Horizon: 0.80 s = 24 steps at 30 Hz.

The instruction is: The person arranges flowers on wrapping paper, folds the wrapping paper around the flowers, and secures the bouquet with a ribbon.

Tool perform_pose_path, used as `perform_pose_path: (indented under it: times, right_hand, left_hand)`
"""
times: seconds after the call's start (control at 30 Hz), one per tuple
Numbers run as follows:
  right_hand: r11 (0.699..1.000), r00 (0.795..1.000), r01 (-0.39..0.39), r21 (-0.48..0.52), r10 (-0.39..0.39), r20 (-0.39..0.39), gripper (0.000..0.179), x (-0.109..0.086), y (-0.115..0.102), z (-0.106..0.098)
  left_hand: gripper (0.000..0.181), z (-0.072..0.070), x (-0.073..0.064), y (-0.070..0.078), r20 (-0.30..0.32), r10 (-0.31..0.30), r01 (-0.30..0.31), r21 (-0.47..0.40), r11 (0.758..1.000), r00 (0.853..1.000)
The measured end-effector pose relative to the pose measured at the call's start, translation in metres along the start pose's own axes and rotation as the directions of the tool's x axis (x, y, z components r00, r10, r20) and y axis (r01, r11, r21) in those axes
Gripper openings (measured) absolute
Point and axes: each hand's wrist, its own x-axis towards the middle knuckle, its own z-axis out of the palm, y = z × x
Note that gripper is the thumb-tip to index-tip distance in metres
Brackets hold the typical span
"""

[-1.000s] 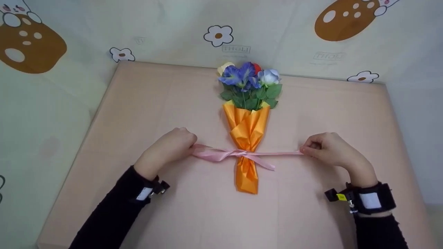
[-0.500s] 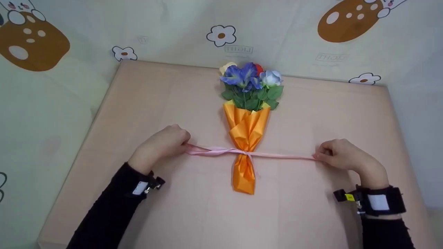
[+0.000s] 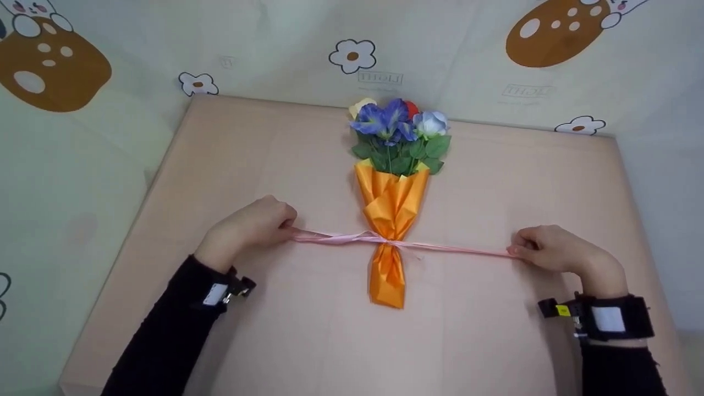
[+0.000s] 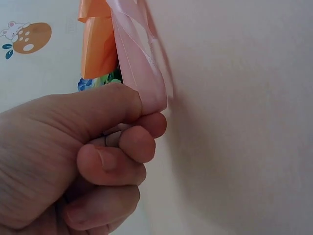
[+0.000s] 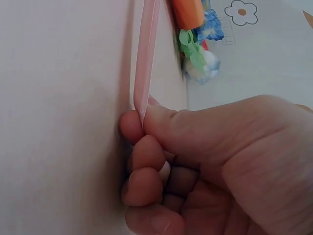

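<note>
A bouquet [image 3: 393,209] in shiny orange wrapping lies on the table, its blue, pale, red and cream flowers at the far end. A pink ribbon [image 3: 341,238] crosses its narrow waist and stretches nearly straight to both sides. My left hand [image 3: 253,220] pinches the left part between thumb and curled forefinger; in the left wrist view this ribbon [image 4: 142,73] looks broad and folded. On the other side my right hand [image 3: 561,250] pinches the right part, a narrow strip of ribbon [image 5: 146,58] in the right wrist view. The wrapping gathers tightly under the ribbon.
The table [image 3: 341,352] has a pale pinkish cover. Behind it and to the left hangs a light cloth [image 3: 275,49] printed with flowers and brown spotted shapes. The bouquet's flower heads [image 3: 390,121] reach the table's far edge.
Both hands have moved apart, left hand leftward and right hand rightward. The ribbon is tauter and narrower, and its loose tail below the crossing has shrunk to a tiny end beside the wrapping.
</note>
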Motion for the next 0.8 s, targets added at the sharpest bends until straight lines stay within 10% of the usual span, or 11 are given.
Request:
perform_pose_path:
  times: [0.3,0.57,0.8]
  right_hand:
    - [1.0,0.998,-0.001,0.001,0.001,-0.062,0.026,0.002,0.001,0.002]
    - [0.994,0.962,0.029,0.109,0.002,-0.271,0.014,0.012,-0.016,0.008]
    - [0.99,0.922,0.092,0.109,-0.044,-0.384,0.024,0.019,-0.023,0.014]
  left_hand:
    - [0.03,-0.002,0.001,-0.008,0.003,0.006,-0.005,-0.086,0.996,1.0]
    - [0.017,-0.005,0.011,-0.008,-0.192,-0.03,-0.017,-0.241,0.97,0.981]
    - [0.016,0.002,0.02,-0.007,-0.111,-0.08,0.01,-0.528,0.849,0.991]
